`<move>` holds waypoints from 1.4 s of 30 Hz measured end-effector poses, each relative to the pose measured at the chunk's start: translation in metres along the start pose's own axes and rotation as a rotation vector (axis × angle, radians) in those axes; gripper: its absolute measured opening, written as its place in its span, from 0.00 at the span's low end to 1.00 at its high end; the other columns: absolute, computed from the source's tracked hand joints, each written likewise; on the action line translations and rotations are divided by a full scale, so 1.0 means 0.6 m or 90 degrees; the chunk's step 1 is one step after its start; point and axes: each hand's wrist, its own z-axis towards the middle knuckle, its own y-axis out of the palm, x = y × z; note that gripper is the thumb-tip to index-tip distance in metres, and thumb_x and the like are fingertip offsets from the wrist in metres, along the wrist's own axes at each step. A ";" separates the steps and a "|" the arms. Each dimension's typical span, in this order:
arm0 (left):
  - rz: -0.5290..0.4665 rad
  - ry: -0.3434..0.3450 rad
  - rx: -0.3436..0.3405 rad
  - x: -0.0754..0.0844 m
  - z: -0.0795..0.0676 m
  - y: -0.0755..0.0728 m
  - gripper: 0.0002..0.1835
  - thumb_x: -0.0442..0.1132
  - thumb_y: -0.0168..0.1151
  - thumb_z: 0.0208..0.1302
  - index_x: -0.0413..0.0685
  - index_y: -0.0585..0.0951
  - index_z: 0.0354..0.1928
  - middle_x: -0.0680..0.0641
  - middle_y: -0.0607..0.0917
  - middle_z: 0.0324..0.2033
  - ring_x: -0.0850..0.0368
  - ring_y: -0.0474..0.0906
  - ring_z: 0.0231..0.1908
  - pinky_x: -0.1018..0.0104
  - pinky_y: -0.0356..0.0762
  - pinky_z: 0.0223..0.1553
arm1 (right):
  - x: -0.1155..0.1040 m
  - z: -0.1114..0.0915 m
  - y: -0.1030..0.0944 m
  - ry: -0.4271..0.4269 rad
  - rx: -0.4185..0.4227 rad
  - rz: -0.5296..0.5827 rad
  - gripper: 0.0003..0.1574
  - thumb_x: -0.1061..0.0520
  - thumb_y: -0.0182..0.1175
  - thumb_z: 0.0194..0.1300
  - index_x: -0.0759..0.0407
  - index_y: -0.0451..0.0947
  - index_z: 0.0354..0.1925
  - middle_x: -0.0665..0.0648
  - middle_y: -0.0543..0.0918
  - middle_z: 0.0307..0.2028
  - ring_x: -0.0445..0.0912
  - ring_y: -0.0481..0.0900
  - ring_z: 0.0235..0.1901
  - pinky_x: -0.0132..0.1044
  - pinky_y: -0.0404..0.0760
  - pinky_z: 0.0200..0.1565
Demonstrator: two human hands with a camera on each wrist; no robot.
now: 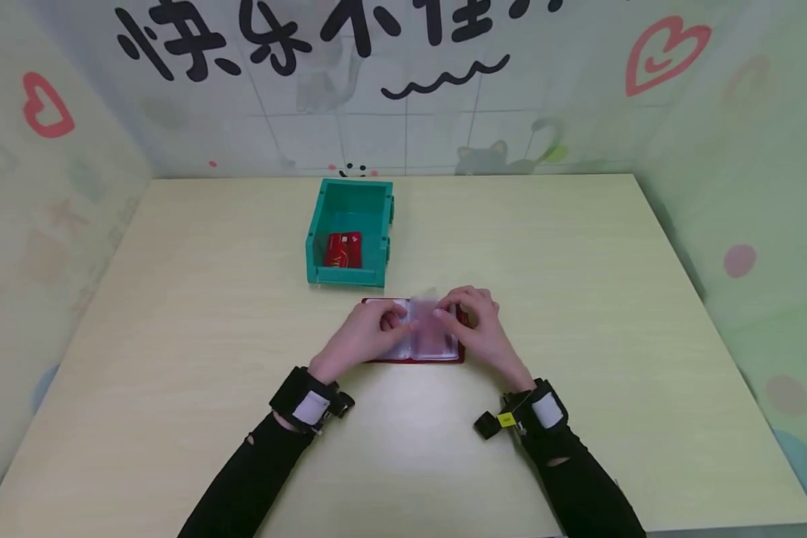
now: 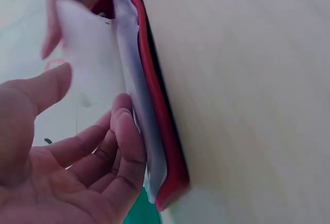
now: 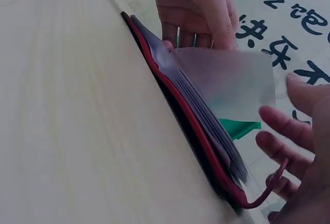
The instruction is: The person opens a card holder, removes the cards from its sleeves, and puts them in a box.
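Note:
A red card holder [image 1: 413, 362] lies spread on the table below the green bin, with clear plastic sleeves inside. One translucent sleeve [image 3: 232, 79] stands raised from the stack between both hands. The left hand [image 1: 366, 332] is over the left half, its fingertips touching the sleeves and its thumb apart from them, close to the raised sleeve in the left wrist view. The right hand [image 1: 476, 329] is at the raised sleeve's outer edge, with a gap between thumb and fingers in the right wrist view. A red strap tab [image 3: 268, 190] curls up beside its lower fingers.
A green bin [image 1: 346, 276] stands behind the card holder, with red cards [image 1: 343, 250] lying inside near its front wall. The pale table [image 1: 578, 314] is bordered by printed panels at the back [image 1: 403, 134] and both sides.

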 end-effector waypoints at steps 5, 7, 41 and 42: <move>-0.058 -0.032 -0.003 -0.007 0.002 -0.002 0.26 0.59 0.58 0.63 0.44 0.83 0.48 0.49 0.86 0.37 0.57 0.78 0.36 0.61 0.81 0.38 | -0.031 -0.004 0.004 -0.101 -0.072 0.009 0.13 0.65 0.56 0.66 0.63 0.84 0.46 0.60 0.80 0.48 0.54 0.64 0.51 0.58 0.52 0.51; -0.073 -0.046 0.000 -0.009 0.002 -0.004 0.29 0.60 0.57 0.63 0.42 0.82 0.51 0.48 0.86 0.39 0.56 0.80 0.39 0.59 0.82 0.41 | -0.030 -0.005 0.010 -0.129 -0.089 -0.041 0.14 0.62 0.58 0.66 0.61 0.84 0.48 0.59 0.78 0.50 0.53 0.62 0.52 0.58 0.53 0.50; 0.031 -0.068 0.030 0.006 0.018 0.014 0.12 0.41 0.62 0.64 0.39 0.83 0.42 0.48 0.77 0.23 0.54 0.71 0.29 0.64 0.68 0.28 | 0.010 -0.008 0.010 0.046 -0.062 -0.306 0.47 0.27 0.63 0.48 0.49 0.73 0.60 0.58 0.67 0.50 0.53 0.59 0.49 0.53 0.60 0.49; 0.031 -0.073 0.027 0.006 0.020 0.014 0.12 0.42 0.62 0.64 0.40 0.83 0.42 0.48 0.77 0.22 0.54 0.71 0.29 0.65 0.67 0.27 | 0.010 -0.008 0.010 0.049 -0.062 -0.307 0.47 0.27 0.63 0.48 0.49 0.73 0.60 0.58 0.67 0.50 0.54 0.59 0.50 0.53 0.60 0.49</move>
